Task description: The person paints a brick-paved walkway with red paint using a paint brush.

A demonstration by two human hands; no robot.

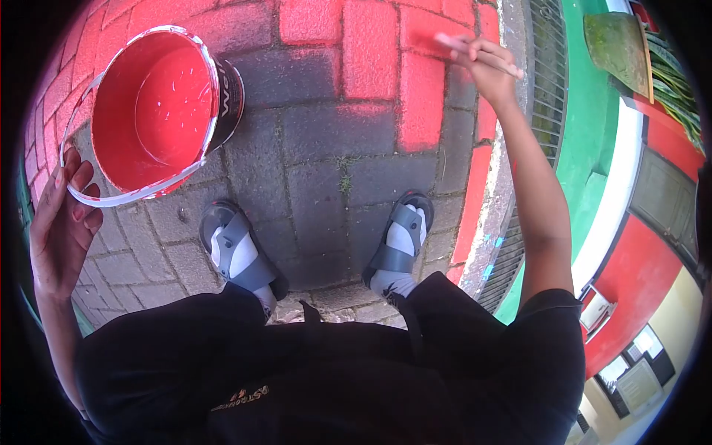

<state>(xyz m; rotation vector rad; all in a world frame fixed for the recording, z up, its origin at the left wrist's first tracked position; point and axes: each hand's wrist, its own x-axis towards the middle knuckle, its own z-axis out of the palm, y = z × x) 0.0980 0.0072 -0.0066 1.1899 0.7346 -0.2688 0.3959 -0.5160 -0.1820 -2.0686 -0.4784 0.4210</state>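
My left hand is at the left, its fingers curled round the white handle of a paint bucket. Red paint lies inside the bucket and coats its inner wall. At the upper right, my right hand is closed on a thin brush. The brush's head is blurred and lies over red-painted paving. Grey unpainted bricks lie between the bucket and my right hand.
My feet in dark sandals stand on grey paving below the painted bricks. To the right run a red-painted edge strip, a metal drain grate and a green ledge. A planter with long leaves stands at the upper right.
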